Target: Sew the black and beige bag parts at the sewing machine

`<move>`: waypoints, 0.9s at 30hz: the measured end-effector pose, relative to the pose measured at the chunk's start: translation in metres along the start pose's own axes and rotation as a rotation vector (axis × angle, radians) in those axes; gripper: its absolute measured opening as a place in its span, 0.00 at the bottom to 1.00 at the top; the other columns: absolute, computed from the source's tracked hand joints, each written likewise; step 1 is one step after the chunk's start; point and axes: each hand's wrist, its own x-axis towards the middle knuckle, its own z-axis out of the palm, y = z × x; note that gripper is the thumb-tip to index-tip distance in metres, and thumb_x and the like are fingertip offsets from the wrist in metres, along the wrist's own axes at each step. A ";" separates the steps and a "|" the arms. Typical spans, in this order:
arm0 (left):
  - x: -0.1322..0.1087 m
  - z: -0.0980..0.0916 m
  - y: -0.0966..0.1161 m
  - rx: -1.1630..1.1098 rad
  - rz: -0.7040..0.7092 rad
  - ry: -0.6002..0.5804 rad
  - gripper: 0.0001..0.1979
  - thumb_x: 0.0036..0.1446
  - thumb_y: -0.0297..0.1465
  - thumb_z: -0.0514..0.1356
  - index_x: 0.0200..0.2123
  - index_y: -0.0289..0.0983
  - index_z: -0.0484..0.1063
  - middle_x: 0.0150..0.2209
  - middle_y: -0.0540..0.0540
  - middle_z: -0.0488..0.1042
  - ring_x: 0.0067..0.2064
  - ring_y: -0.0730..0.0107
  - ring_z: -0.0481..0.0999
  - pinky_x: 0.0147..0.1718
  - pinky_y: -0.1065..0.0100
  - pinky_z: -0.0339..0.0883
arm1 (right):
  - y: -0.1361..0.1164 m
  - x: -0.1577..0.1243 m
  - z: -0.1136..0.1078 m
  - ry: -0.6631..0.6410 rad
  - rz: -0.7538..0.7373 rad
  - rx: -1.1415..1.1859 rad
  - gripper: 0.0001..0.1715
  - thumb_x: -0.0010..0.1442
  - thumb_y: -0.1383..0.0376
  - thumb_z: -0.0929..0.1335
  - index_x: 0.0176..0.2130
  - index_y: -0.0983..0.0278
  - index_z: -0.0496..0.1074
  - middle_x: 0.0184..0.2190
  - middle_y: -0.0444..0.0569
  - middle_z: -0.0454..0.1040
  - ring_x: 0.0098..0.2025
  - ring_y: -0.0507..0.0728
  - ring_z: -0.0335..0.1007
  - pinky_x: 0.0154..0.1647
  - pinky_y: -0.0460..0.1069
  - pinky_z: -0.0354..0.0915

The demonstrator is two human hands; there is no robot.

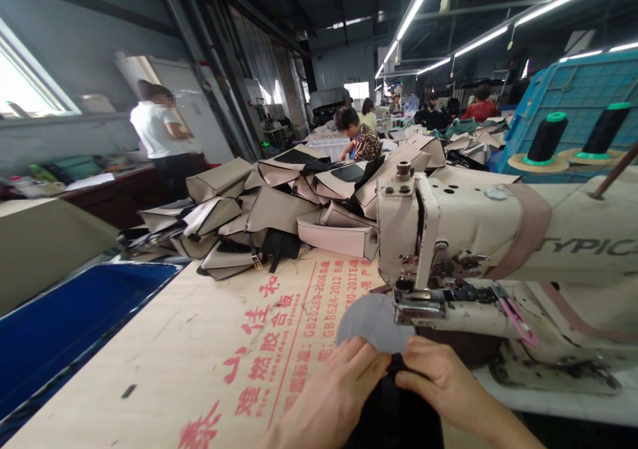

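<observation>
Black fabric [393, 412] gathered in a narrow pinch by the fingers of the left hand [331, 389] and right hand [448, 386], over a plywood tabletop [174, 349] with red print, just before a grey disc [373, 323] and a cream sewing machine [448, 236], pale bags [259, 203] heaped beyond.

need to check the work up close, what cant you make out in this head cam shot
In the head view:
The black piece: lower part cut off by the bottom edge, top partly covered by the left hand and right hand.
The grey round piece: lower edge hidden by both hands.
The lettering on the sewing machine arm: cut off by the right edge.
</observation>
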 end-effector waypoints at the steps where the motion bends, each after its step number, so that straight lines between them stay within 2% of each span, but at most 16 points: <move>1: 0.002 -0.001 0.001 -0.014 -0.007 0.004 0.14 0.61 0.26 0.46 0.44 0.42 0.67 0.39 0.47 0.68 0.41 0.67 0.66 0.41 0.68 0.64 | 0.001 0.000 0.001 0.011 0.011 0.019 0.22 0.63 0.57 0.60 0.22 0.65 0.63 0.22 0.43 0.63 0.29 0.51 0.60 0.30 0.46 0.56; 4: 0.007 -0.004 0.004 -0.057 -0.014 0.036 0.13 0.60 0.27 0.46 0.40 0.41 0.69 0.39 0.47 0.68 0.42 0.67 0.65 0.44 0.66 0.62 | 0.007 -0.003 0.007 0.057 0.082 0.089 0.20 0.62 0.57 0.62 0.24 0.65 0.68 0.23 0.44 0.67 0.30 0.52 0.62 0.31 0.46 0.58; 7: 0.010 -0.005 0.002 -0.095 -0.048 0.058 0.12 0.61 0.27 0.46 0.39 0.39 0.68 0.38 0.46 0.67 0.42 0.67 0.65 0.44 0.66 0.62 | 0.012 -0.005 0.014 0.184 0.240 0.144 0.16 0.57 0.56 0.66 0.24 0.65 0.68 0.22 0.43 0.66 0.27 0.51 0.62 0.28 0.44 0.58; 10: 0.010 -0.006 -0.002 -0.162 -0.094 0.064 0.11 0.61 0.28 0.46 0.38 0.38 0.67 0.38 0.46 0.67 0.41 0.68 0.65 0.42 0.67 0.63 | 0.011 -0.004 0.018 0.258 0.282 0.168 0.12 0.56 0.57 0.67 0.34 0.64 0.69 0.26 0.43 0.67 0.28 0.51 0.62 0.29 0.43 0.60; 12: 0.010 -0.005 -0.004 -0.192 -0.112 0.070 0.10 0.61 0.28 0.45 0.37 0.37 0.66 0.37 0.46 0.66 0.40 0.69 0.65 0.40 0.68 0.62 | 0.009 -0.003 0.019 0.232 0.183 0.155 0.10 0.60 0.60 0.64 0.41 0.61 0.68 0.33 0.44 0.69 0.34 0.52 0.64 0.36 0.44 0.61; 14: 0.010 -0.004 -0.005 -0.190 -0.122 0.072 0.11 0.61 0.29 0.45 0.35 0.36 0.66 0.36 0.46 0.66 0.39 0.69 0.65 0.39 0.69 0.62 | 0.008 -0.002 0.018 0.190 0.086 0.102 0.10 0.63 0.62 0.61 0.42 0.61 0.68 0.36 0.46 0.68 0.39 0.52 0.64 0.41 0.45 0.60; 16: 0.011 -0.004 -0.005 -0.172 -0.129 0.071 0.11 0.61 0.29 0.45 0.33 0.36 0.65 0.35 0.46 0.66 0.38 0.69 0.66 0.37 0.70 0.62 | 0.008 -0.002 0.017 0.154 0.044 0.028 0.10 0.64 0.63 0.59 0.41 0.62 0.67 0.36 0.47 0.67 0.39 0.53 0.64 0.41 0.46 0.60; 20: 0.013 -0.004 -0.005 -0.142 -0.117 0.053 0.10 0.61 0.29 0.46 0.32 0.35 0.65 0.35 0.46 0.66 0.39 0.69 0.66 0.37 0.70 0.62 | 0.006 -0.001 0.012 0.099 0.042 -0.065 0.09 0.64 0.66 0.58 0.36 0.64 0.65 0.32 0.46 0.65 0.37 0.54 0.62 0.38 0.48 0.59; 27: 0.014 -0.001 -0.006 -0.167 -0.076 0.060 0.13 0.62 0.30 0.44 0.35 0.35 0.67 0.36 0.46 0.67 0.40 0.69 0.66 0.41 0.69 0.61 | -0.005 0.004 0.006 0.004 0.079 0.021 0.08 0.64 0.67 0.58 0.36 0.63 0.65 0.35 0.45 0.66 0.40 0.53 0.63 0.41 0.46 0.59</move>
